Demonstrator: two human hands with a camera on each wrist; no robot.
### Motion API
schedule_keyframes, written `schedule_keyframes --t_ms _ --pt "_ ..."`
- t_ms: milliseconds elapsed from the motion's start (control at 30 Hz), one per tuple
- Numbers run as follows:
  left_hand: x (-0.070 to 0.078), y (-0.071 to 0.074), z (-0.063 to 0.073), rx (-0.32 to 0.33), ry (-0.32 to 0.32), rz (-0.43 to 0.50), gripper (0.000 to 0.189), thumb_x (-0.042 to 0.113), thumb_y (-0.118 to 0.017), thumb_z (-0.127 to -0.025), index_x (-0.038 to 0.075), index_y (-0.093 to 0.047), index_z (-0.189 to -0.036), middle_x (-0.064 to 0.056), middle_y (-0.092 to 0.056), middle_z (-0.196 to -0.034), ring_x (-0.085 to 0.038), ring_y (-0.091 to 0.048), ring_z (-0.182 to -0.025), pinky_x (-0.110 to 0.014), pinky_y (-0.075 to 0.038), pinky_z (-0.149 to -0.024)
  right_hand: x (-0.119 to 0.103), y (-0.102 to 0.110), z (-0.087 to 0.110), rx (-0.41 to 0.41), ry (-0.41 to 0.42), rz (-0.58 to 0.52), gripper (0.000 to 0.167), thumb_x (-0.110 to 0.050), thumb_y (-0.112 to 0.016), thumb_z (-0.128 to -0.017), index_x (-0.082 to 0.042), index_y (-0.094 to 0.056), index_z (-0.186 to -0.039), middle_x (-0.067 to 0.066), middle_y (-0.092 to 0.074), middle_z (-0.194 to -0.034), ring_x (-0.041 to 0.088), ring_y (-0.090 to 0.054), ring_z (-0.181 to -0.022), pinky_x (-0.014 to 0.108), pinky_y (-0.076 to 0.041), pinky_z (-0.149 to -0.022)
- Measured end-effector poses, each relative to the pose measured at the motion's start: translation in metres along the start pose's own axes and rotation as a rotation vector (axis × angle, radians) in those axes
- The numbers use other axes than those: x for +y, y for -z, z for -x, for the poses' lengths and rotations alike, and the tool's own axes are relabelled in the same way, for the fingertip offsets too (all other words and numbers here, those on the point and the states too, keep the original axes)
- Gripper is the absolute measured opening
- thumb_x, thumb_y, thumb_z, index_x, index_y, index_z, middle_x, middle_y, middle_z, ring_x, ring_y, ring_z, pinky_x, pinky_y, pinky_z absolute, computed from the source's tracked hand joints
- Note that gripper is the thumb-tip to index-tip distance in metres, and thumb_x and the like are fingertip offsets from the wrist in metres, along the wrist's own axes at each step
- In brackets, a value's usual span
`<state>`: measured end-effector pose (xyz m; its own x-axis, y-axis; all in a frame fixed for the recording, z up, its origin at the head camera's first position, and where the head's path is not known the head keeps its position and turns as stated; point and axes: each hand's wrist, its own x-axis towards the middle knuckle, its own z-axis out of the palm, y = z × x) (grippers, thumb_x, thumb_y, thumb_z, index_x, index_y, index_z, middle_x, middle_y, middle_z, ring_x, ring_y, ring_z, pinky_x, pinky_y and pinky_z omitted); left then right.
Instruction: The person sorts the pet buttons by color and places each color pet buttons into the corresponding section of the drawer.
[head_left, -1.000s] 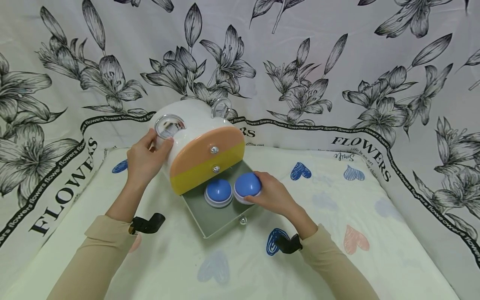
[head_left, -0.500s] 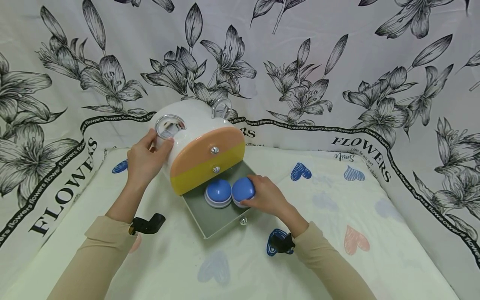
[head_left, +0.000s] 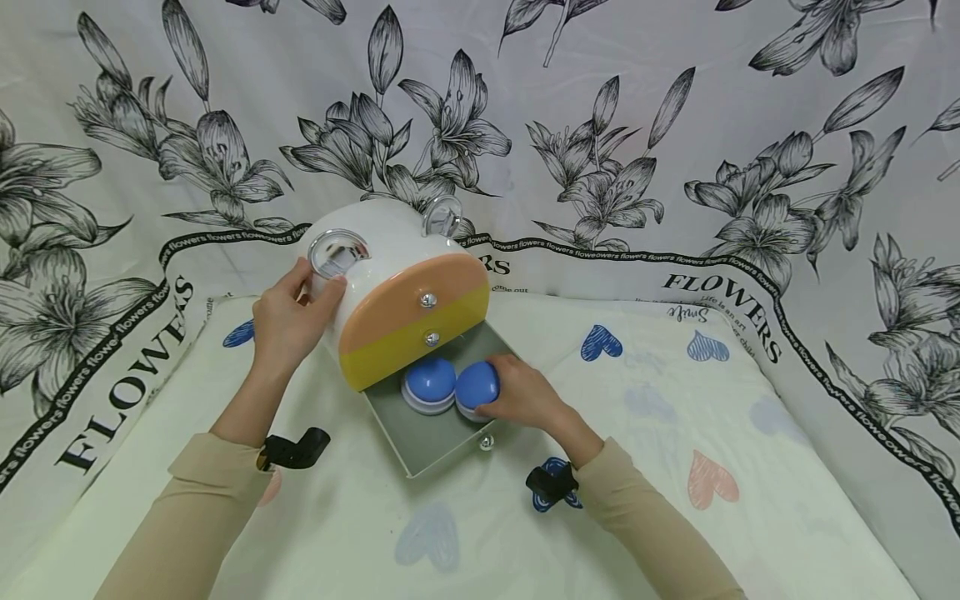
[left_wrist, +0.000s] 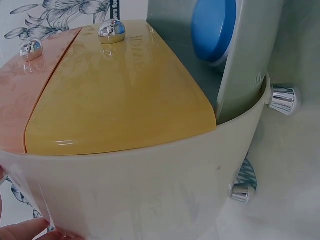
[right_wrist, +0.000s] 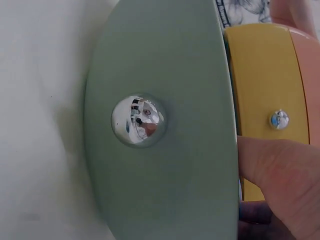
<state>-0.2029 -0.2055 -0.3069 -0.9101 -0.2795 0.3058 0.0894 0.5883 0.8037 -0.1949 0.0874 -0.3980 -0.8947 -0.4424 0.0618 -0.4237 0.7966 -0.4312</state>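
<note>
A white rounded storage box (head_left: 390,218) has an orange drawer (head_left: 397,292), a yellow drawer (head_left: 408,346) and a green drawer (head_left: 408,442), the lowest, pulled out. My left hand (head_left: 288,321) holds the box's side by a chrome-ringed round ear (head_left: 335,252); its fingertips (left_wrist: 30,229) show against the shell in the left wrist view. Inside the green drawer, my right hand (head_left: 525,392) grips a blue-domed jar (head_left: 477,385) with a white base. A second blue-domed jar (head_left: 430,382) sits to its left, touching it. The green drawer front mostly hides the held jar in the right wrist view.
A round chrome knob (right_wrist: 138,120) sticks out from the green drawer's front. Chrome feet (left_wrist: 285,99) project from the box's underside. The box stands on a pale heart-print cloth (head_left: 645,533), with a flower-print curtain (head_left: 600,192) behind.
My right hand has moved left and slightly toward me with its jar, deeper into the drawer. The other jar has shifted a little left. The left hand stays in place.
</note>
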Motion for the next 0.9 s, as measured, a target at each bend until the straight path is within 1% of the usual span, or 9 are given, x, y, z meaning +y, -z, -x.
schedule_keyframes --t_ms 67,167,267,400,567,700,900 --pt "-0.0001 -0.0003 0.0004 0.002 -0.006 0.009 0.042 0.045 -0.055 -0.086 0.004 -0.051 -0.098 -0.012 -0.053 -0.098 -0.026 -0.052 -0.116 -0.043 -0.047 -0.093 -0.0012 -0.0004 -0.0012 -0.015 -0.008 -0.008 0.074 -0.032 -0.079 -0.069 0.001 -0.047 -0.127 0.015 -0.056 -0.120 0.029 -0.057 -0.106 0.041 -0.049 -0.090" --pt "-0.0006 -0.0006 0.0008 0.000 -0.008 0.011 0.043 0.045 -0.055 -0.087 0.003 -0.050 -0.097 -0.013 -0.051 -0.096 -0.026 -0.053 -0.114 -0.043 -0.047 -0.092 -0.0026 -0.0002 -0.0017 -0.033 -0.007 -0.015 0.073 -0.032 -0.079 -0.070 0.002 -0.046 -0.127 0.015 -0.055 -0.121 0.029 -0.056 -0.108 0.041 -0.048 -0.092" --pt "-0.0005 -0.0007 0.0006 0.002 -0.003 0.010 0.044 0.045 -0.055 -0.086 0.003 -0.049 -0.096 -0.013 -0.051 -0.097 -0.026 -0.053 -0.113 -0.043 -0.048 -0.092 -0.0031 0.0001 -0.0023 -0.046 -0.008 -0.020 0.073 -0.031 -0.078 -0.071 0.002 -0.046 -0.127 0.015 -0.055 -0.121 0.029 -0.056 -0.108 0.041 -0.047 -0.092" --pt "-0.0012 -0.0014 -0.0002 0.003 0.008 0.001 0.044 0.047 -0.054 -0.086 0.004 -0.049 -0.096 -0.012 -0.052 -0.100 -0.027 -0.053 -0.113 -0.043 -0.048 -0.091 -0.0024 -0.0015 -0.0041 -0.054 0.002 -0.008 0.073 -0.031 -0.079 -0.070 0.002 -0.047 -0.127 0.015 -0.056 -0.120 0.029 -0.056 -0.107 0.041 -0.047 -0.092" --pt "-0.0020 -0.0021 0.0000 0.010 0.000 -0.001 0.045 0.047 -0.054 -0.086 0.004 -0.047 -0.093 -0.012 -0.050 -0.094 -0.025 -0.053 -0.110 -0.042 -0.049 -0.091 -0.0023 -0.0047 -0.0054 -0.069 0.013 0.022 0.072 -0.031 -0.080 -0.068 0.002 -0.050 -0.124 0.016 -0.059 -0.116 0.028 -0.058 -0.104 0.039 -0.049 -0.089" --pt "-0.0025 -0.0016 -0.0001 0.009 0.002 0.007 0.045 0.047 -0.054 -0.086 0.003 -0.047 -0.093 -0.013 -0.049 -0.094 -0.025 -0.053 -0.110 -0.043 -0.048 -0.091 -0.0033 -0.0043 -0.0060 -0.102 0.012 0.021 0.073 -0.030 -0.079 -0.069 0.003 -0.047 -0.126 0.017 -0.057 -0.119 0.029 -0.056 -0.107 0.040 -0.048 -0.091" --pt "-0.0026 -0.0011 -0.0012 0.011 -0.008 0.023 0.044 0.045 -0.055 -0.086 0.003 -0.046 -0.091 -0.014 -0.049 -0.095 -0.024 -0.051 -0.114 -0.043 -0.047 -0.093 -0.0035 0.0000 -0.0062 -0.164 0.035 0.000 0.074 -0.029 -0.076 -0.073 0.003 -0.043 -0.131 0.018 -0.054 -0.125 0.030 -0.054 -0.112 0.041 -0.046 -0.095"
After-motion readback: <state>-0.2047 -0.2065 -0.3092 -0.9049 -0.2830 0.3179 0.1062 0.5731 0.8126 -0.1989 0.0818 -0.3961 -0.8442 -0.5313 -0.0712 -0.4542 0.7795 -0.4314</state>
